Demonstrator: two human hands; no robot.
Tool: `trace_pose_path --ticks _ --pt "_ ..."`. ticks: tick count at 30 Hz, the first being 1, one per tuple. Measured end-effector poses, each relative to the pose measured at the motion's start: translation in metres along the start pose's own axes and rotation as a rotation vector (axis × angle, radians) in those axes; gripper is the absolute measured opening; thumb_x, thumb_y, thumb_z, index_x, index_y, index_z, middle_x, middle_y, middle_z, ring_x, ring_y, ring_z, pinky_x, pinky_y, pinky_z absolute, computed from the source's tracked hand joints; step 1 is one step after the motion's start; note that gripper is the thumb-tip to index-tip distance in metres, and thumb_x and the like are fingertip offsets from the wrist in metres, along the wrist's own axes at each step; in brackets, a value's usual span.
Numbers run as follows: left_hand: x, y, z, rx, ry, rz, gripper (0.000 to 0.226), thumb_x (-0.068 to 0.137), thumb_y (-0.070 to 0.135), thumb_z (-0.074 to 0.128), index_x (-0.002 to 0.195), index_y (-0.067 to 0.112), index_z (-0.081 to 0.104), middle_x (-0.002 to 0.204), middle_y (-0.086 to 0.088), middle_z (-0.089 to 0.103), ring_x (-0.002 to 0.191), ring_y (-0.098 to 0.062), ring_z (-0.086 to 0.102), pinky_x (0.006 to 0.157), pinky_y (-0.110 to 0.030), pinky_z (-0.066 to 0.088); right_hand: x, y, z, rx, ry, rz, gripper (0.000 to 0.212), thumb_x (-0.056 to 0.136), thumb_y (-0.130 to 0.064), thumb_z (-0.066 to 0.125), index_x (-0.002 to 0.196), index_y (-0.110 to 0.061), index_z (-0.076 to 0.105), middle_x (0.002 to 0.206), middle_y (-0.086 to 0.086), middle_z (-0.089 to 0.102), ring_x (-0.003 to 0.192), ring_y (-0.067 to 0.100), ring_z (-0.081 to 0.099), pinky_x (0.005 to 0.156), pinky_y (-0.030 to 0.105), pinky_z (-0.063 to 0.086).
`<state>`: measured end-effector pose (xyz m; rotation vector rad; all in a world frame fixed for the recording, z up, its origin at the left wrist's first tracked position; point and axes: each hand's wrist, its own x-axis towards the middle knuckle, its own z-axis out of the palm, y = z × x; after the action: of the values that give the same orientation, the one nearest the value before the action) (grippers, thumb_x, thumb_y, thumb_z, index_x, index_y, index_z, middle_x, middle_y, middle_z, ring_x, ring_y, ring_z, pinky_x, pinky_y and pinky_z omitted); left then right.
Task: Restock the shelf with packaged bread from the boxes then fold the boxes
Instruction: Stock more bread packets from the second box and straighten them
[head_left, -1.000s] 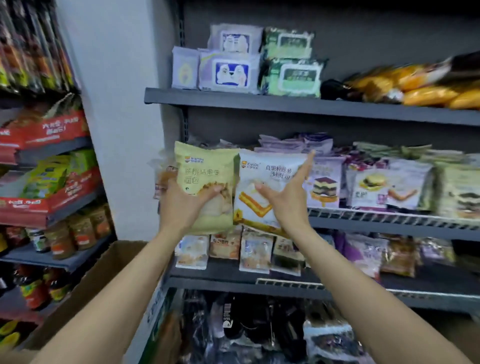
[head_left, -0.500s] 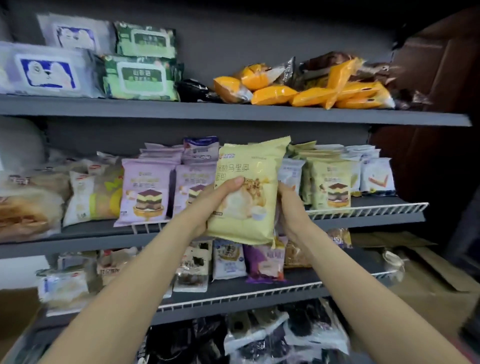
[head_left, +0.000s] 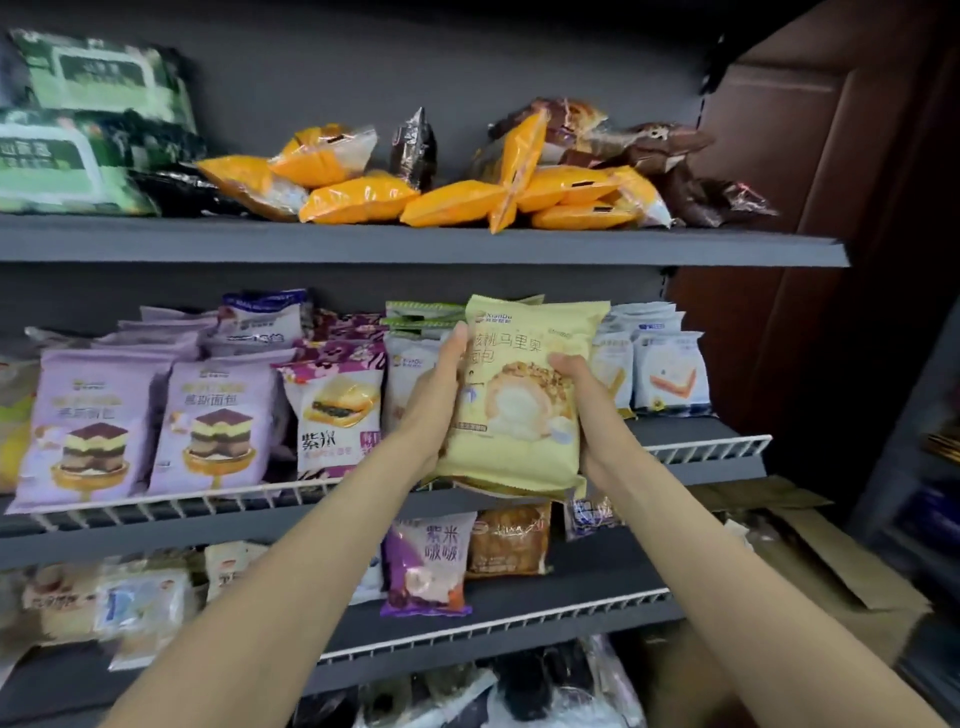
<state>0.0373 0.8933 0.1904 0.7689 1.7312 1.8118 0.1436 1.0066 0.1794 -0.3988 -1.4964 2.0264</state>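
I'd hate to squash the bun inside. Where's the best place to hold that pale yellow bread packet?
By its two long side edges, coming in from left and right, as the left hand and right hand do. The yellow bread packet stands upright and puffy, so side holds likely spare the bun at its middle.

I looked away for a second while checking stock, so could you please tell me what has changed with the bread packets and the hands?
A second ago each hand held its own packet, yellow in the left, white in the right. Now both the left hand and right hand grip the yellow bread packet, carried rightward along the middle shelf. I cannot tell where the white packet went. The packet stays upright, not yet placed.
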Motion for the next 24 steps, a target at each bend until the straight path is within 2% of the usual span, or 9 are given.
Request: trace_pose_path --ticks 2,5,8,12,14,18,20,22,24 --pt "0.016 -0.004 0.014 0.077 0.102 0.076 0.054 0.084 0.066 0.046 0.103 0.020 0.067 0.100 -0.001 0.070 0.098 -0.023 0.064 0.091 -0.041 0.051 0.001 -0.010 -0.020 0.045 0.057 0.006 0.032 0.089 -0.033 0.055 0.115 -0.016 0.064 0.111 0.008 0.071 0.102 0.027 0.066 0.094 0.044 0.050" --pt "0.031 -0.010 0.033 0.266 0.198 0.302 0.015 0.085 0.030 0.068 0.081 0.024 0.055 0.101 0.006 0.062 0.090 -0.020 0.062 0.078 -0.025 0.049 0.003 -0.023 -0.061 0.064 0.174 -0.030 0.024 0.087 -0.036 0.056 0.104 -0.023 0.065 0.103 0.002 0.072 0.091 0.020 0.068 0.083 0.037 0.055" --pt "0.041 -0.013 0.053 0.354 0.271 0.419 0.018 0.082 0.016 0.072 0.082 0.018 0.054 0.085 0.018 0.055 0.093 -0.007 0.051 0.064 -0.002 0.034 0.017 -0.034 -0.107 0.036 0.321 -0.072 0.046 0.075 -0.043 0.064 0.116 -0.022 0.064 0.115 0.005 0.069 0.103 0.025 0.065 0.091 0.044 0.052" --pt "0.056 -0.014 0.080 0.377 0.344 0.504 0.020 0.080 0.015 0.072 0.077 0.020 0.053 0.084 0.015 0.058 0.090 -0.006 0.053 0.070 -0.009 0.033 0.049 -0.046 -0.155 -0.046 0.429 -0.090 0.034 0.088 -0.033 0.059 0.115 -0.013 0.062 0.105 0.005 0.070 0.086 0.022 0.066 0.073 0.032 0.054" --pt "0.065 -0.014 0.090 0.364 0.421 0.527 0.023 0.080 0.015 0.072 0.074 0.023 0.052 0.084 0.018 0.058 0.090 -0.005 0.053 0.071 -0.001 0.030 0.072 -0.048 -0.171 -0.118 0.408 -0.120 0.035 0.087 -0.035 0.060 0.115 -0.014 0.061 0.106 0.005 0.070 0.091 0.022 0.067 0.081 0.038 0.056" --pt "0.078 -0.018 0.111 0.352 0.485 0.505 0.027 0.078 0.018 0.074 0.071 0.031 0.051 0.089 0.018 0.059 0.101 -0.010 0.055 0.080 -0.008 0.031 0.155 -0.020 -0.223 -0.294 0.268 -0.103 0.098 0.053 -0.067 0.069 0.138 -0.024 0.044 0.125 0.002 0.062 0.113 0.026 0.061 0.101 0.054 0.044" --pt "0.083 -0.021 0.123 0.359 0.489 0.497 0.028 0.078 0.016 0.075 0.070 0.031 0.052 0.088 0.014 0.060 0.104 -0.015 0.055 0.086 -0.013 0.034 0.162 -0.016 -0.216 -0.312 0.169 -0.053 0.087 0.065 -0.064 0.071 0.136 -0.019 0.047 0.129 0.000 0.060 0.121 0.021 0.054 0.113 0.041 0.033" --pt "0.082 -0.023 0.133 0.325 0.514 0.493 0.028 0.078 0.010 0.074 0.070 0.026 0.052 0.086 0.012 0.058 0.101 -0.014 0.054 0.081 -0.001 0.032 0.157 -0.016 -0.204 -0.341 0.085 -0.031 0.049 0.090 -0.035 0.060 0.132 -0.011 0.049 0.125 0.002 0.060 0.114 0.019 0.054 0.104 0.021 0.039" --pt "0.079 -0.021 0.141 0.297 0.535 0.487 0.028 0.078 0.006 0.073 0.070 0.022 0.052 0.084 0.011 0.057 0.093 -0.009 0.055 0.075 0.005 0.032 0.163 -0.003 -0.203 -0.511 0.029 -0.084 0.033 0.097 -0.022 0.052 0.125 -0.005 0.049 0.115 0.017 0.062 0.108 0.032 0.058 0.097 0.039 0.047"
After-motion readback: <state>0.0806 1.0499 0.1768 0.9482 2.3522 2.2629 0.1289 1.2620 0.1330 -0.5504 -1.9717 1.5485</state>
